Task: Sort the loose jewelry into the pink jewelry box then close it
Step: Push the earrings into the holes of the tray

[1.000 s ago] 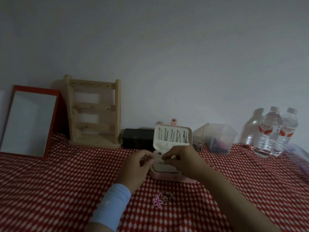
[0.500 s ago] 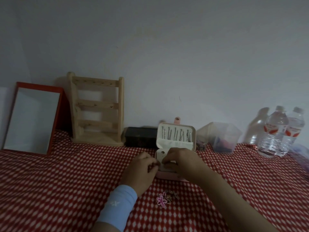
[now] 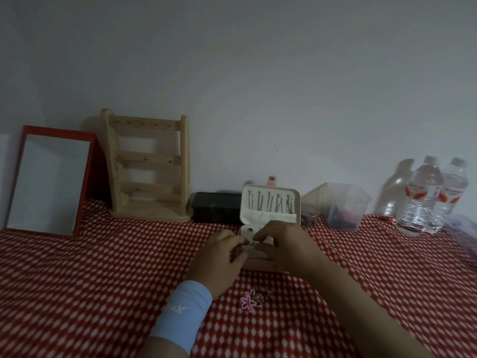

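Note:
The pink jewelry box (image 3: 270, 202) stands open on the checked cloth, its upright lid lined with several silver pieces. My left hand (image 3: 218, 257) and my right hand (image 3: 285, 244) meet over the box's white tray, fingers curled and pinching something small that I cannot make out. Both hands hide most of the tray. A pink flower piece (image 3: 247, 302) and a small cluster of loose jewelry (image 3: 262, 297) lie on the cloth in front of the box.
A red-framed mirror (image 3: 49, 179) and a wooden rack (image 3: 149, 166) lean on the wall at the left. A black box (image 3: 216, 206) sits beside the jewelry box. Clear plastic containers (image 3: 343, 205) and water bottles (image 3: 428, 195) stand at the right.
Both hands stay over the box tray with small finger shifts; the view has moved slightly. The loose jewelry on the cloth has not moved.

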The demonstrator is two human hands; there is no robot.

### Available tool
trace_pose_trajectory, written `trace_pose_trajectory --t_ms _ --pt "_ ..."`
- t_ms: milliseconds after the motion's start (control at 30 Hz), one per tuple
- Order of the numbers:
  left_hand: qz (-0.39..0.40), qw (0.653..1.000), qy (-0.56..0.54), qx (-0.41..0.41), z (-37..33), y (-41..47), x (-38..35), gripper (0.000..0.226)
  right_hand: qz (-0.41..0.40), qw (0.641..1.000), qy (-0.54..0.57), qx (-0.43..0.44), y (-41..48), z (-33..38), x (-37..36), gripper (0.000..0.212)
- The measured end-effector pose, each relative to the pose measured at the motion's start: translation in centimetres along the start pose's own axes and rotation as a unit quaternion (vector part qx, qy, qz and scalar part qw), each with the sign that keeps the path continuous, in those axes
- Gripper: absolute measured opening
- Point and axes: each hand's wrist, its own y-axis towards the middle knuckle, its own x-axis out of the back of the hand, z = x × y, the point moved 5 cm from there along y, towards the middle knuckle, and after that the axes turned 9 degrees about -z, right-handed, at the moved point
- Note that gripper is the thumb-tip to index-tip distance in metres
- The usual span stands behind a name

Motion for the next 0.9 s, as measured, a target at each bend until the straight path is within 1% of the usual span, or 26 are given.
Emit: trace_pose_trajectory --t_ms 67,100,167,267,333,400,467,533,633,733,800,900 --pt "-0.002 1.0 0.01 -0.01 -0.6 0.0 0.6 0.022 -0.013 1.0 0.027 -0.005 -0.5 0.2 1.1 0.01" --pt "0.001 1.0 0.012 -0.015 -1.0 0.0 0.9 0.019 0.008 0.999 0.035 -0.007 -0.8 0.3 1.4 0.008" --pt "0.026 0.999 0.017 -0.021 -1.9 0.0 1.4 0.013 0.086 0.995 0.04 -0.008 -1.5 0.7 1.4 0.009" --pt "0.104 0.994 0.035 -0.011 -2.8 -0.4 1.3 0.007 0.181 0.982 0.039 -0.023 -2.8 0.8 0.7 0.017" --pt "0.14 0.989 0.048 -0.007 -3.1 -0.8 1.0 0.008 0.223 0.974 0.019 -0.029 -3.5 0.7 0.1 0.022" --pt "0.156 0.986 0.058 -0.005 -3.2 -1.1 0.7 0.009 0.234 0.971 0.024 -0.031 -4.2 0.5 -0.3 0.023" --pt "0.16 0.985 0.063 -0.004 -3.1 -1.1 0.6 0.01 0.224 0.973 0.055 -0.028 -4.6 0.2 -0.3 0.02" --pt "0.156 0.987 0.044 0.006 -3.0 -1.1 0.5 0.009 0.213 0.971 0.102 -0.036 -4.8 -0.2 -0.2 0.017" --pt "0.143 0.986 -0.058 0.058 -3.4 -1.0 0.2 0.015 0.158 0.968 0.18 -0.07 -4.5 -0.9 0.6 0.011" --pt "0.122 0.973 -0.163 0.108 -3.7 -0.9 0.0 0.023 0.079 0.962 0.243 -0.1 -4.1 -1.3 1.2 0.008" --pt "0.109 0.963 -0.208 0.135 -3.6 -0.8 0.0 0.023 0.04 0.947 0.298 -0.111 -4.1 -1.3 1.4 0.005" --pt "0.09 0.956 -0.235 0.153 -3.2 -0.7 0.4 0.021 0.014 0.899 0.41 -0.151 -4.2 -1.0 1.4 0.002"
